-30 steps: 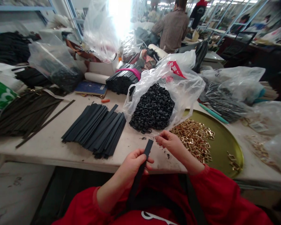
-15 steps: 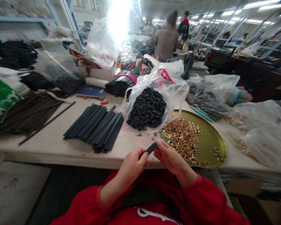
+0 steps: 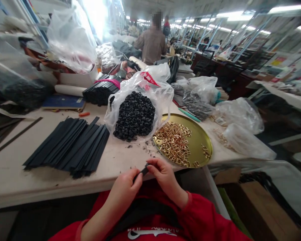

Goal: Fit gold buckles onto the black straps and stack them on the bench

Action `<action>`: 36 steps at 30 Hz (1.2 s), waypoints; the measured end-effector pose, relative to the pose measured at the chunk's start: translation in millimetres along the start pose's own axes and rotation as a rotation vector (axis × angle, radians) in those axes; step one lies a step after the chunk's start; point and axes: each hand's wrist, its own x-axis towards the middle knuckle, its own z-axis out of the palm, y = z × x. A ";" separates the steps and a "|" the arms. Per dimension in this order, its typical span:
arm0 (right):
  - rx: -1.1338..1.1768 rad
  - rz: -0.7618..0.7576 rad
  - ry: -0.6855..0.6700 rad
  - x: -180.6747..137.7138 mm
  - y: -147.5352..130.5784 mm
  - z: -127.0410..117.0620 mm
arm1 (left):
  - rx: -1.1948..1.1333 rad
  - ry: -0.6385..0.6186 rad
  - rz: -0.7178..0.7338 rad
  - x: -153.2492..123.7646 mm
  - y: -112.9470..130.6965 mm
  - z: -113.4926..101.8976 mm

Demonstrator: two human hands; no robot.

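Note:
A short black strap (image 3: 144, 170) is held between my two hands, just in front of the table's near edge. My left hand (image 3: 127, 185) closes round its lower end, thumb on top. At the upper end, my right hand (image 3: 161, 172) pinches the strap's tip; whether a small part sits there is hidden by the fingers. Beyond my hands stands a clear plastic bag (image 3: 163, 95) of small black loops (image 3: 135, 117). To its right, a round gold tray (image 3: 199, 134) bears a heap of small gold metal buckles (image 3: 174, 142). Flat black strips (image 3: 67, 145) lie in a pile at left.
A blue notebook (image 3: 62, 102) and an orange piece (image 3: 84, 114) lie behind the strips. A bundle of black strips (image 3: 101, 90) has a pink band. Plastic bags (image 3: 240, 115) lie at right, above a cardboard box (image 3: 263, 207). A person (image 3: 152, 43) stands beyond the table.
The view has swung to the right, so the table's things sit further left. Both hands still hold the black strap, with the right hand's pinch at its tip.

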 end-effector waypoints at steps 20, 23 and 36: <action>0.529 0.261 0.052 14.6 8.2 2.8 | -0.521 -0.203 -0.123 31.2 8.0 20.6; 0.502 0.212 -0.070 17.2 8.7 6.8 | -0.492 -0.111 -0.149 37.6 9.7 20.2; -0.995 -0.077 0.550 41.7 26.1 -212.1 | -0.499 -0.008 -0.211 62.5 -6.2 24.6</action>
